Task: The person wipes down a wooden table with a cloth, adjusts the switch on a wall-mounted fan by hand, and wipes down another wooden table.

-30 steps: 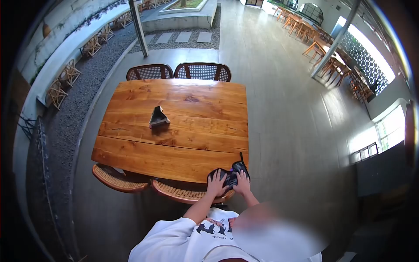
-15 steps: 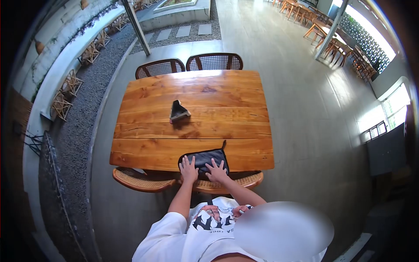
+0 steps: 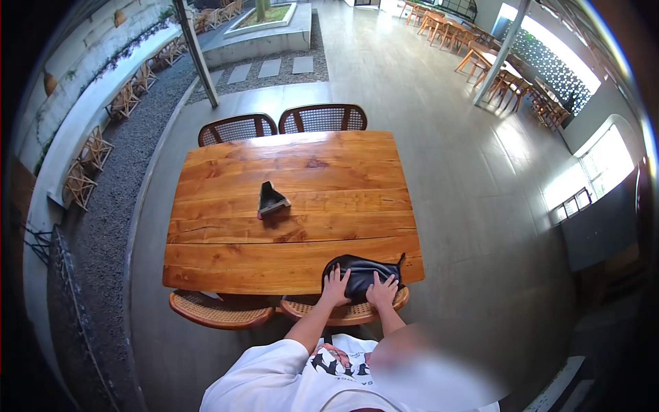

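a: where is the pouch [image 3: 367,266]?
b: on the table [image 3: 343,213], at its near edge, toward the right corner.
a: grip states?
b: left hand [image 3: 335,288]: grip open, fingers spread on the pouch. right hand [image 3: 382,292]: on the pouch, at its right side; grip closure cannot be determined.
a: other items?
b: a dark stand [image 3: 270,199], near the table's middle. two chairs [image 3: 324,119] at the table's far edge, two at its near edge.
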Tool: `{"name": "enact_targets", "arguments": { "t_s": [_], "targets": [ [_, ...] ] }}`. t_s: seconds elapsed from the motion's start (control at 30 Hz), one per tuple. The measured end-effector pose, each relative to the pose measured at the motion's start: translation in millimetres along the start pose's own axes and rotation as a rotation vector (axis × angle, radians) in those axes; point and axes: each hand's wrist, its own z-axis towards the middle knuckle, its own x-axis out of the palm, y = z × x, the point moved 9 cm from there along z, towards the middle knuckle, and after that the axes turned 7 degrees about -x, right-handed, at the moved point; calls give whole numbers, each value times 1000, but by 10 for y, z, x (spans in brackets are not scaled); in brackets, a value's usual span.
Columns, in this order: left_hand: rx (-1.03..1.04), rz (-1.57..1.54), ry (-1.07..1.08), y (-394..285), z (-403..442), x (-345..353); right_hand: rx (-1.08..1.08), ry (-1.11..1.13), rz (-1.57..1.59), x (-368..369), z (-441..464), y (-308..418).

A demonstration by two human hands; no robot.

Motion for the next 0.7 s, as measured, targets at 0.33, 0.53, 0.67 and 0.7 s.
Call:
{"name": "enact_targets", "arguments": {
  "t_s": [0.33, 0.53, 0.67, 0.7],
  "targets": [
    [-174, -165, -27, -769, 547, 184, 207, -12, 263, -377, 501, -1106],
    [-358, -190, -41, -555, 461, 244, 203, 136, 121, -348, 524, -902],
    [-604, -193, -38, 16, 268, 194, -152, 60, -54, -165, 526, -262],
    [-675, -190, -33, 199, 162, 213, -258, 40, -67, -62, 478, -54]
  ]
}}
